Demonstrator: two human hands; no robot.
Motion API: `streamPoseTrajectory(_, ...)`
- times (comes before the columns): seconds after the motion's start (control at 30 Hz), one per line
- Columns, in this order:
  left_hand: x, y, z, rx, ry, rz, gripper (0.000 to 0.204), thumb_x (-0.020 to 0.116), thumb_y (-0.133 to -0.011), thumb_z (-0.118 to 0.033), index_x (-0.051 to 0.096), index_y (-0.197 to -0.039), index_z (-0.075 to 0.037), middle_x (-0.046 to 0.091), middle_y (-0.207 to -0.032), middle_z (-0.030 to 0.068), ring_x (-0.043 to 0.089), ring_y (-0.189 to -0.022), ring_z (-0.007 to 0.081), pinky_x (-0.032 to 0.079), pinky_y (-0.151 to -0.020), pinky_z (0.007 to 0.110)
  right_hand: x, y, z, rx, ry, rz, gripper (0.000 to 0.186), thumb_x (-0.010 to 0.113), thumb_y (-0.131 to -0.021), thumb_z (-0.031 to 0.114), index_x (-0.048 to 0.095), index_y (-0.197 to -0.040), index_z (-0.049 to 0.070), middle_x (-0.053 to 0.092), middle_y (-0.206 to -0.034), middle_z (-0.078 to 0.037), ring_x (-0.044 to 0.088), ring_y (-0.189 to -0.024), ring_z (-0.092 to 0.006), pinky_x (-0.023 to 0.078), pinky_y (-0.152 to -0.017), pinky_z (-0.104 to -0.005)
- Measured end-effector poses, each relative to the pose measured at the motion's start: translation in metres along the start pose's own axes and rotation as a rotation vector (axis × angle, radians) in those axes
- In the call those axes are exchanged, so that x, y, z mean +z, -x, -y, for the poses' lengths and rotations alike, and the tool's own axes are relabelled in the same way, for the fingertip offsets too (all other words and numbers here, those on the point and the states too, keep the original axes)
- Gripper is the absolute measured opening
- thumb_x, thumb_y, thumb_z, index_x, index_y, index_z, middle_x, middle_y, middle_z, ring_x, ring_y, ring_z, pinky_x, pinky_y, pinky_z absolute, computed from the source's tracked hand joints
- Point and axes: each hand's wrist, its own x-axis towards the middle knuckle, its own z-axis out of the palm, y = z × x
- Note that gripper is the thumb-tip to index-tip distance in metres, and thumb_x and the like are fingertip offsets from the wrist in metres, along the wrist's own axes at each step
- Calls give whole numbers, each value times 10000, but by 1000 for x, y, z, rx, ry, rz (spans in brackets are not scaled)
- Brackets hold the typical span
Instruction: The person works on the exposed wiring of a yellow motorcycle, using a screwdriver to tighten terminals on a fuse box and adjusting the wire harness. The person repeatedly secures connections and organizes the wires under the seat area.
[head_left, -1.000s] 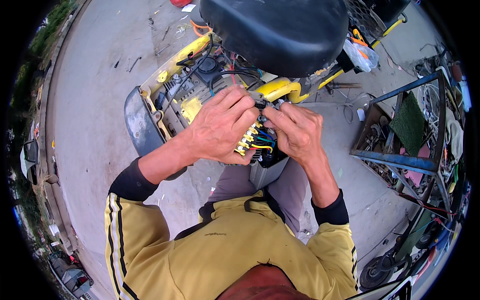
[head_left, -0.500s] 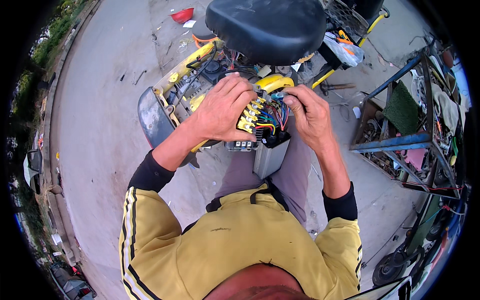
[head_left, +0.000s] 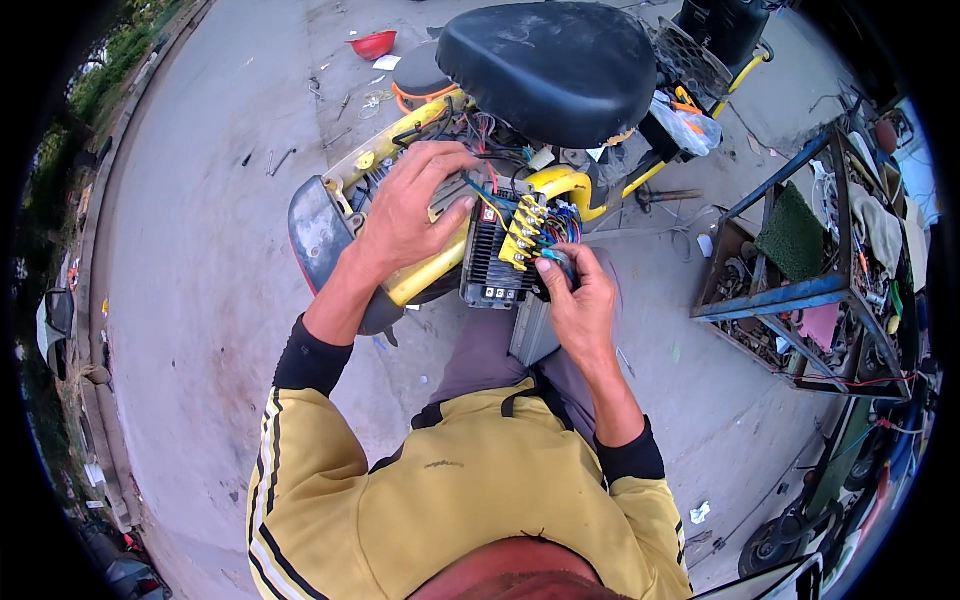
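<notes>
A black finned controller box (head_left: 488, 250) rests against the yellow scooter frame (head_left: 440, 270), above my thighs. Along its right side runs a yellow terminal block (head_left: 522, 232) with metal screws. My left hand (head_left: 415, 205) is left of the box over the frame, thumb apart from the fingers, with thin wires close to the thumb tip. To the right of the terminal block, my right hand (head_left: 582, 300) pinches a blue-green wire connector (head_left: 557, 264) between thumb and fingers. Coloured wires (head_left: 565, 222) bunch above it. Below, a silver metal case (head_left: 534, 330) stands between my legs, partly hidden by my right hand.
A black scooter seat (head_left: 550, 70) juts over the wiring. On the right stands a rusty blue metal rack (head_left: 780, 297) full of parts. A red bowl (head_left: 374, 44) and a few tools (head_left: 283, 159) lie on the concrete beyond the scooter.
My left hand has moved left off the terminal block, uncovering the finned box. My right hand has come down and closer to me with the connector.
</notes>
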Motion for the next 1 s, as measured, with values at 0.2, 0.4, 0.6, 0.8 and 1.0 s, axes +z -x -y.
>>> streamPoseTrajectory(0.2, 2, 5, 24, -271, 207, -43, 213, 740, -1022, -92, 748, -1215, -1, 748, -1131, 91, 721, -958, 207, 572, -832, 344, 2, -12, -11, -110, 129, -27, 573, 935, -908, 218, 711, -1386, -7, 688, -1281, -156, 703, -1180, -272, 570, -955, -377)
streamPoseTrajectory(0.4, 6, 9, 41, -536, 514, 128, 369, 740, -1076, -206, 720, -1342, 49, 792, -1146, 116, 737, -955, 168, 594, -876, 347, 1, -16, -11, -90, 105, 23, 597, 926, -915, 200, 693, -1408, -45, 709, -1265, -163, 709, -1178, -293, 562, -1032, -382)
streamPoseTrajectory(0.6, 3, 9, 42, -569, 654, 310, 381, 779, -1050, -151, 691, -1343, 75, 774, -1165, 92, 721, -1077, 132, 586, -939, 324, 3, -13, -5, -57, 49, 69, 786, 992, -842, 275, 645, -1464, -56, 671, -1315, -123, 696, -1165, -234, 591, -949, -355)
streamPoseTrajectory(0.8, 1, 7, 29, -427, 165, 163, 259, 786, -977, -76, 729, -1218, 3, 756, -1064, 69, 733, -963, 198, 586, -879, 355, 6, -14, -15, 44, -114, 22, 775, 1001, -836, 269, 649, -1442, -62, 669, -1329, -108, 676, -1150, -178, 575, -922, -304)
streamPoseTrajectory(1.0, 2, 4, 16, -210, 42, 54, 194, 768, -955, -47, 743, -1146, -25, 702, -1040, 87, 723, -931, 247, 576, -850, 356, 7, -16, -18, 24, -130, 42, 765, 1001, -842, 276, 655, -1436, -60, 656, -1353, -115, 673, -1168, -193, 581, -950, -319)
